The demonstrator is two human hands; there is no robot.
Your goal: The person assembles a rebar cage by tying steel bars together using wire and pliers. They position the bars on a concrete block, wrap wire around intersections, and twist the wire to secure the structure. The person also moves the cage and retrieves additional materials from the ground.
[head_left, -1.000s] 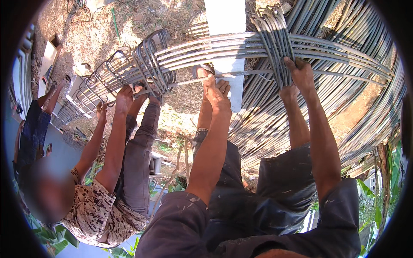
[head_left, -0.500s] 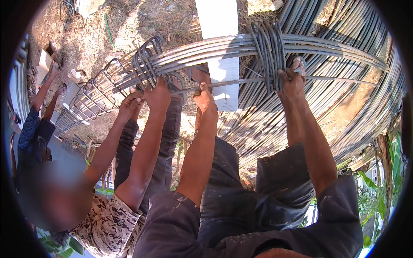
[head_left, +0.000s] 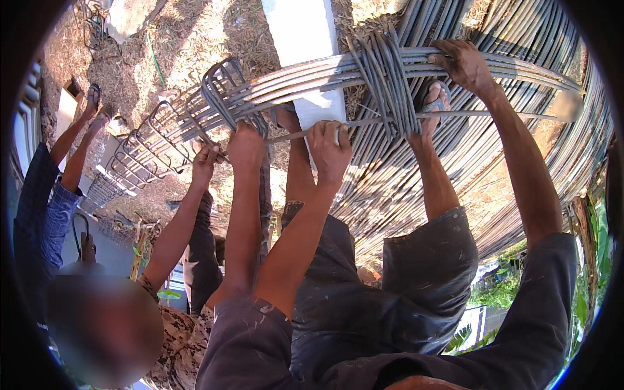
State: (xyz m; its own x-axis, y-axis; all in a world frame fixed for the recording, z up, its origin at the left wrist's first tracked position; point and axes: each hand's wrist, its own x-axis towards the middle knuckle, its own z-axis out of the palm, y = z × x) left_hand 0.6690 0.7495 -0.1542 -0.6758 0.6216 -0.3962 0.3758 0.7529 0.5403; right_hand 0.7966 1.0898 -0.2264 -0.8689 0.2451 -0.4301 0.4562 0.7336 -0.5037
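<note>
Several long steel reinforcing bars (head_left: 292,82) run across in front of me, with a separate lower bar (head_left: 481,114) below them. My left hand (head_left: 330,149) is closed round the lower bar, left of a cluster of bent steel stirrups (head_left: 385,84). Farther right, my right hand (head_left: 465,68) grips the upper bars, its fingers curled over their far edge. The clustered stirrups hang round the bars between my hands, tilted. At my left, a co-worker's hands (head_left: 246,148) hold the bars next to a second group of stirrups (head_left: 221,91).
Spaced stirrups (head_left: 140,153) form a cage toward the far left. Many loose rods (head_left: 520,52) lie on the ground at right, close to my sandalled foot (head_left: 437,101). A pale board (head_left: 302,32) lies beneath the bars. Another person's legs (head_left: 68,156) show at far left.
My right hand has left the bottom of the stirrup cluster and moved up and right onto the upper bars. My left hand has shifted slightly right in view, and the cluster tilts more.
</note>
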